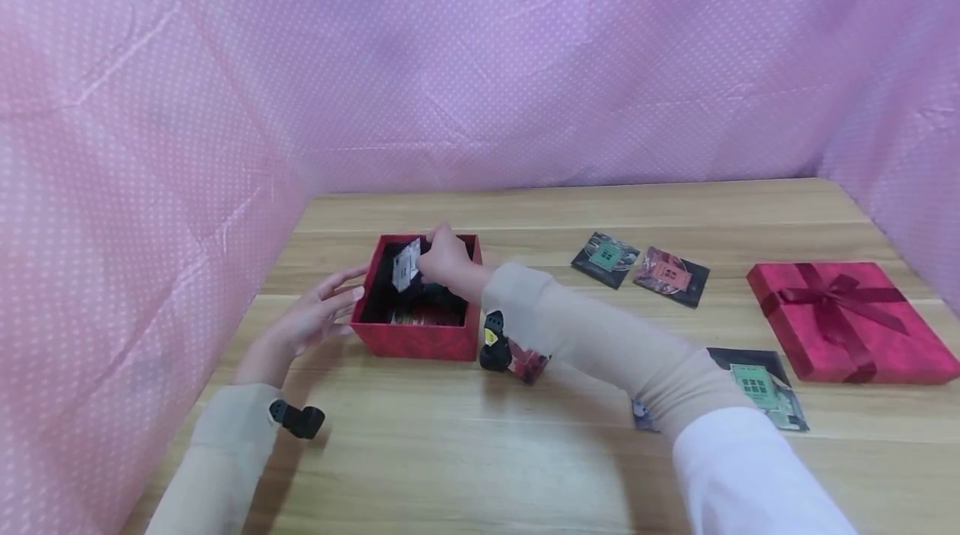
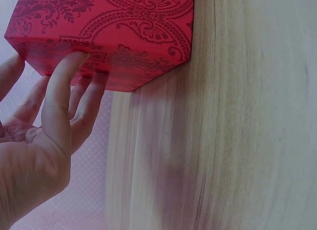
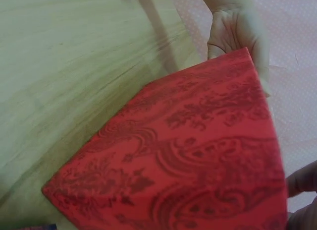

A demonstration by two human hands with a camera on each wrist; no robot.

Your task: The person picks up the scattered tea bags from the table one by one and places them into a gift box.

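A red patterned open box (image 1: 416, 343) stands on the table at the left of the head view. My right hand (image 1: 450, 262) reaches over its right side and pinches a dark packet with a pale label (image 1: 406, 267), held tilted inside the box. Beneath it, a reddish packet (image 1: 427, 317) lies at the bottom, partly hidden. My left hand (image 1: 318, 314) touches the box's left side with extended fingers; the left wrist view shows those fingers (image 2: 59, 91) against the red wall (image 2: 124, 22). In the right wrist view the box wall (image 3: 198, 141) hides most of the right hand.
Right of the box lie a green-labelled packet (image 1: 606, 258) and a red-labelled packet (image 1: 672, 275). Another green-labelled packet (image 1: 757, 387) and a reddish packet (image 1: 527, 362) are partly covered by my right arm. A red lid with a bow (image 1: 855, 322) rests at far right.
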